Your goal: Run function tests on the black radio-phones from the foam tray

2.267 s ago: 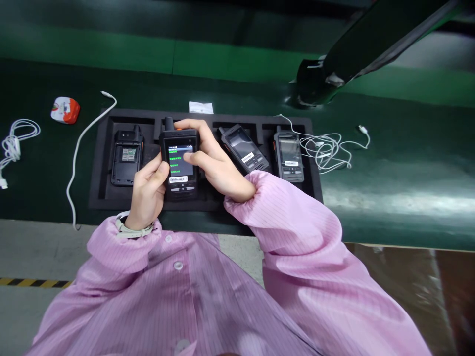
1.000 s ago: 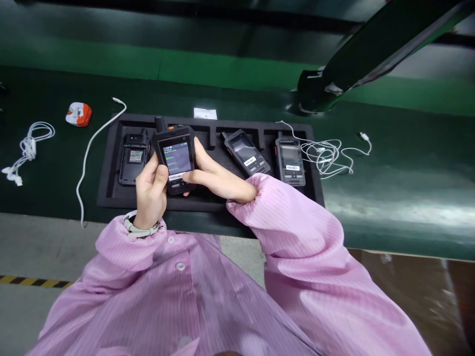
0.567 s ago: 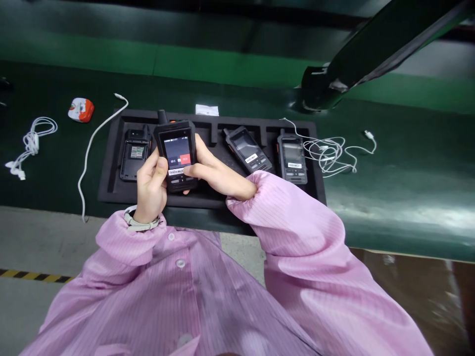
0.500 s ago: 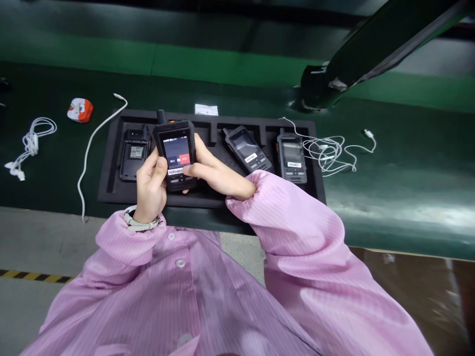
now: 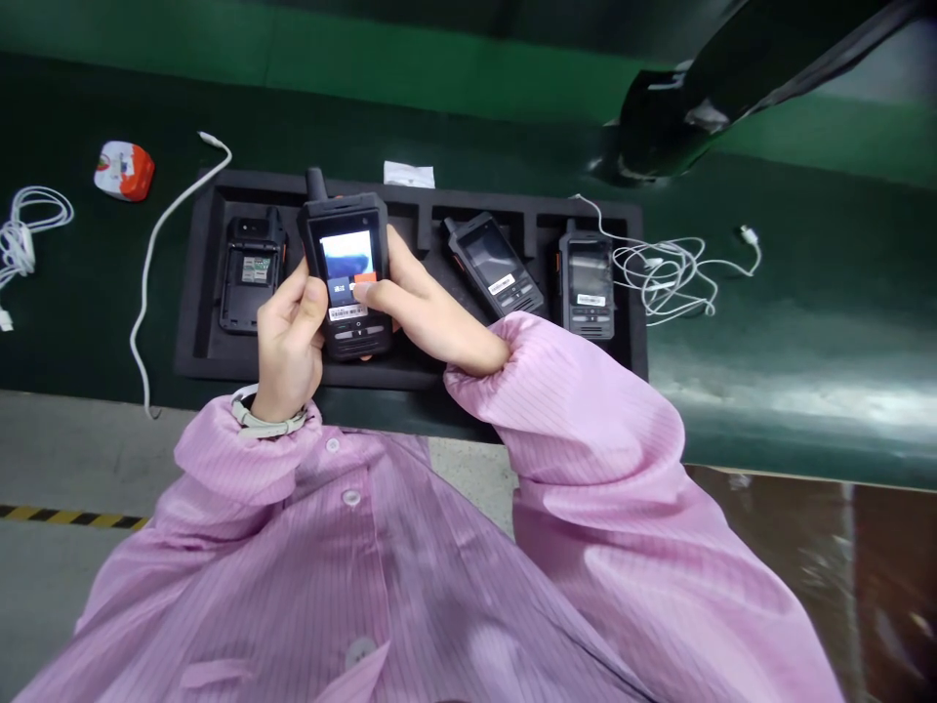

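Handset (image 5: 346,266) held in both hands above the black tray (image 5: 212,361), raised clear of its second slot from the left, antenna pointing away from me, screen lit and facing up; left hand (image 5: 287,340) has its fingers closed round the left edge, thumb resting on the lower part of the screen; right hand (image 5: 428,320) has its fingers closed behind the right edge, thumb tip on the orange patch low on the screen.

Tray lies on the green surface (image 5: 791,322); leftmost slot holds an opened unit (image 5: 245,278); a third unit (image 5: 494,266) lies tilted in its slot; a fourth (image 5: 590,290) sits straight in the rightmost slot.

White cable (image 5: 146,264) runs along the tray's left side; tangled white cables (image 5: 670,278) lie just right of the tray; a white slip (image 5: 408,175) lies beyond its far edge; a small white and orange item (image 5: 123,171) lies well to the left.
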